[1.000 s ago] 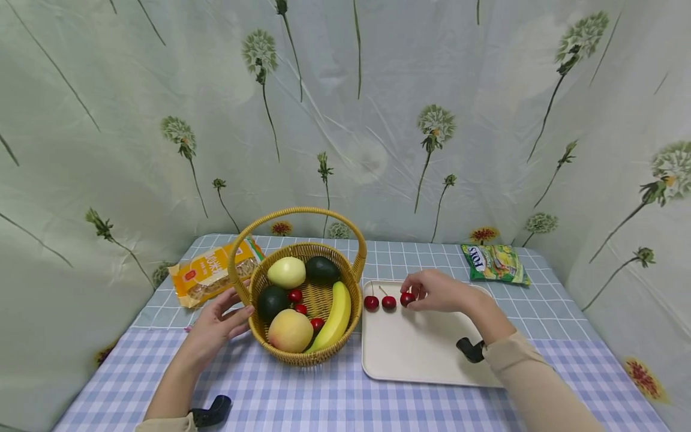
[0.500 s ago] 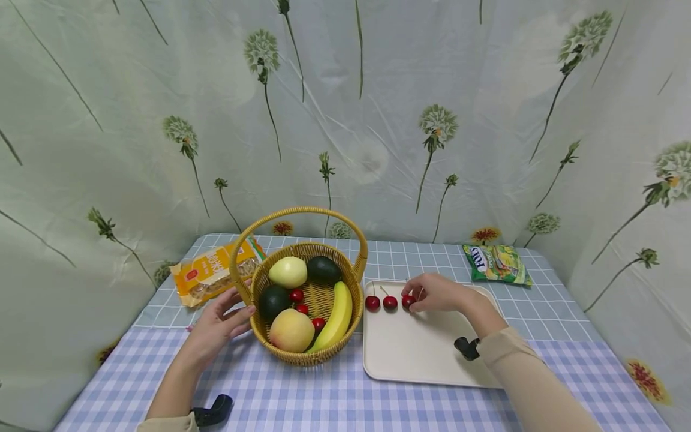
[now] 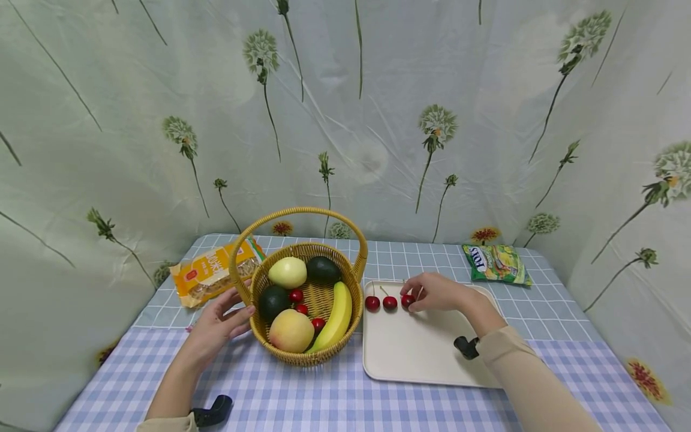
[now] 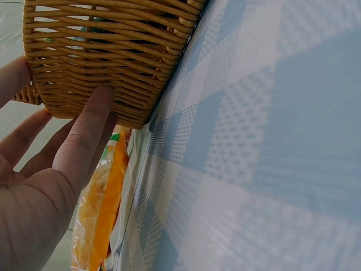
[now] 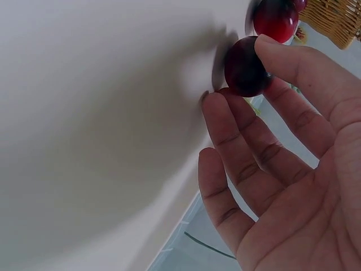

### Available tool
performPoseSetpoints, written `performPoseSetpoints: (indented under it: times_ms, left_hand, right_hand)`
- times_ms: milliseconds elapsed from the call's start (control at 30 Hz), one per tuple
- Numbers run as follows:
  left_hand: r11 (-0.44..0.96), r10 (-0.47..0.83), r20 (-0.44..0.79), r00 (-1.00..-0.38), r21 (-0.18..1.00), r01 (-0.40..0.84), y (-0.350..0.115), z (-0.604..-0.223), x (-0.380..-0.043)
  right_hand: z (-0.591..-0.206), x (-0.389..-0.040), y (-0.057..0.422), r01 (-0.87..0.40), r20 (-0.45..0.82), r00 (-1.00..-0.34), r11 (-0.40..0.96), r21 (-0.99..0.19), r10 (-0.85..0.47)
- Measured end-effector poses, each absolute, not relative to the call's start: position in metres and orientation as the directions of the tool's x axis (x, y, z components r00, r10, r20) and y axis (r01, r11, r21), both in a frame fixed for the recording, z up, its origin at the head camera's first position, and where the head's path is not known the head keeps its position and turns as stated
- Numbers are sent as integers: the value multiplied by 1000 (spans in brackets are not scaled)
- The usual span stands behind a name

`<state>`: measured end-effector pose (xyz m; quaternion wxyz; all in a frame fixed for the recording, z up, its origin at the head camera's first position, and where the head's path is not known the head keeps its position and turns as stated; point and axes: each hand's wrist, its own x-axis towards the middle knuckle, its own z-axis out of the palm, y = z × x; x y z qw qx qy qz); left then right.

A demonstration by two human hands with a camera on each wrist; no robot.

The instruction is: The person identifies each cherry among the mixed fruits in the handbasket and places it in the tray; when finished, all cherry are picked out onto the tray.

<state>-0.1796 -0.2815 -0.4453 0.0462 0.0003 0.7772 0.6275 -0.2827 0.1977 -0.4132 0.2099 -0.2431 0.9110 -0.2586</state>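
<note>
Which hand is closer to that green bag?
Right: the right hand is over the tray, left and in front of the green bag; the left hand is farther left, beside the basket.

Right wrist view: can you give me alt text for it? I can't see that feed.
The right hand pinches a dark red cherry between thumb and fingers, with the pale tray filling the left. Two more cherries show just beyond it at the top edge, and part of the woven basket is in the top right corner.

Fruit (image 3: 338, 315) lies in the basket (image 3: 302, 359), left of the tray (image 3: 412, 354) with cherries (image 3: 390, 303) along its far edge.
</note>
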Motion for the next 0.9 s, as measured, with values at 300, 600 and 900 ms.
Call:
performPoseSetpoints:
  times_ms: [300, 600, 900]
  left_hand:
    - [211, 62, -66, -996, 976, -51, -282, -446, -180]
    - [203, 62, -67, -996, 978, -53, -282, -446, -181]
    - [214, 56, -71, -996, 975, -57, -282, -446, -180]
  right_hand:
    - [-412, -282, 195, -344, -259, -784, 742, -575, -564]
    - [-405, -282, 198, -367, -255, -789, 762, -534, -559]
    - [-392, -283, 196, -404, -224, -778, 740, -537, -587]
